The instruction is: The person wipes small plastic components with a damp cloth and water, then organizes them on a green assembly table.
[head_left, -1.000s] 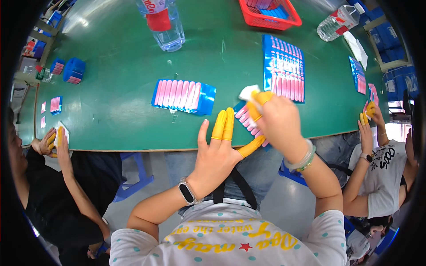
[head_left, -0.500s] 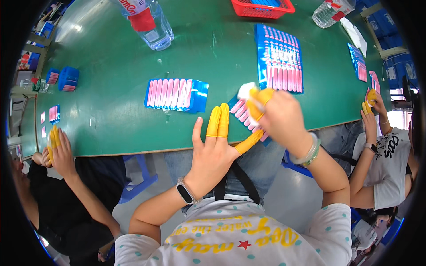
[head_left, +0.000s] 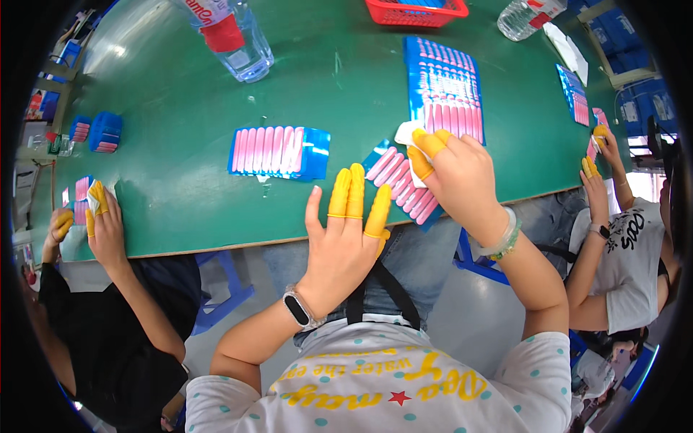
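Observation:
Pinched in my right hand (head_left: 465,177) is a white cloth (head_left: 408,133), which rests over the right side of a blue sheet (head_left: 377,154) carrying a row of pink strips. The sheet lies tilted near the table's front edge; my fingers and the cloth hide part of it. My left hand (head_left: 339,242) is just left of the sheet, fingers stretched apart and holding nothing. Yellow finger covers sit on several fingers of both hands. Left of the tilted sheet lies a small stack of similar sheets (head_left: 268,150). A larger spread of them (head_left: 445,79) lies beyond my right hand.
On the green table (head_left: 180,195) stand a clear bottle (head_left: 249,58) at the far left and a red basket (head_left: 419,14) at the back. Another bottle (head_left: 521,18) lies far right. Co-workers' hands (head_left: 108,224) work at the left, and others (head_left: 595,184) at the right.
My left thumb has come away from the sheet's near corner, drawing in toward my other fingers. My right hand has shifted slightly with the cloth, exposing more pink strips.

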The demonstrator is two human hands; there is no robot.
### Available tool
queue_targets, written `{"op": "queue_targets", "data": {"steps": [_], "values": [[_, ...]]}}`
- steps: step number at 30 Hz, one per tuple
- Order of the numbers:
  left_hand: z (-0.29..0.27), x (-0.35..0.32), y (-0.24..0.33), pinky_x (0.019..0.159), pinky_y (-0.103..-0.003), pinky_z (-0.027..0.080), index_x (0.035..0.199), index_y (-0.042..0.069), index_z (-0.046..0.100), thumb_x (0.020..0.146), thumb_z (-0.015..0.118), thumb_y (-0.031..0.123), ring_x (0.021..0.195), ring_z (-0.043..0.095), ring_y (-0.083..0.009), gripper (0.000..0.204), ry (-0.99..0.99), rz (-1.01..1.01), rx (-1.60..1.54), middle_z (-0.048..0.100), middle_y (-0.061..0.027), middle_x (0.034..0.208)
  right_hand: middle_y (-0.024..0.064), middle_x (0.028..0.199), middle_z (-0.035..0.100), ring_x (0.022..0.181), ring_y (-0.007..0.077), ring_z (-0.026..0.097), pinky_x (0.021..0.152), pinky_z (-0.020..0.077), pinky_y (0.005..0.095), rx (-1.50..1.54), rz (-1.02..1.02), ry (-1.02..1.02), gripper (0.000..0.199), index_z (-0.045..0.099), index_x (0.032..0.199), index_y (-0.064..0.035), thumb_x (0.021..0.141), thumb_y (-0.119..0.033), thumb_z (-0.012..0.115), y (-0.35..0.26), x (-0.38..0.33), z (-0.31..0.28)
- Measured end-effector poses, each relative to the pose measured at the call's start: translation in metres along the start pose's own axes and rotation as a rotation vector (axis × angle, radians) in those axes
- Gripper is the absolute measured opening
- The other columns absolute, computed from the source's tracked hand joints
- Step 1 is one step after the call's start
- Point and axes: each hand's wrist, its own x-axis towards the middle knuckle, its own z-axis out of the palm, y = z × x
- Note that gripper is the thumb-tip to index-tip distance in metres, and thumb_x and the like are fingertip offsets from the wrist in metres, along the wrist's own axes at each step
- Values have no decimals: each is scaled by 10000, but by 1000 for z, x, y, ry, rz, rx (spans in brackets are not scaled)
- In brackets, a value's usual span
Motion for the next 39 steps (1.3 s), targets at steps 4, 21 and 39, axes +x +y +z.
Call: {"op": "queue_targets", "data": {"steps": [4,21,39], "values": [[3,-2,-3,1128,-646,180,1374,76,535,816,726,308,1381,391,-385,634,6,70,150,410,-296,1477,72,808,616,709,228,602,643,456,354,-20,-72,0,229,657,963,-47,791,-181,729,-18,-7,-2],[2,0,-4,1136,-625,174,1355,233,574,843,701,262,1383,402,-374,528,1,82,91,401,-285,1494,64,795,629,647,218,584,604,440,351,-73,90,26,211,685,956,-36,804,-172,741,-12,-34,-16],[2,-1,-3,1134,-615,176,1365,322,557,888,597,173,1383,414,-366,501,1,44,132,412,-291,1488,107,815,626,662,268,582,595,455,375,101,212,25,262,661,1000,-9,778,-94,771,-41,-70,-16]]}}
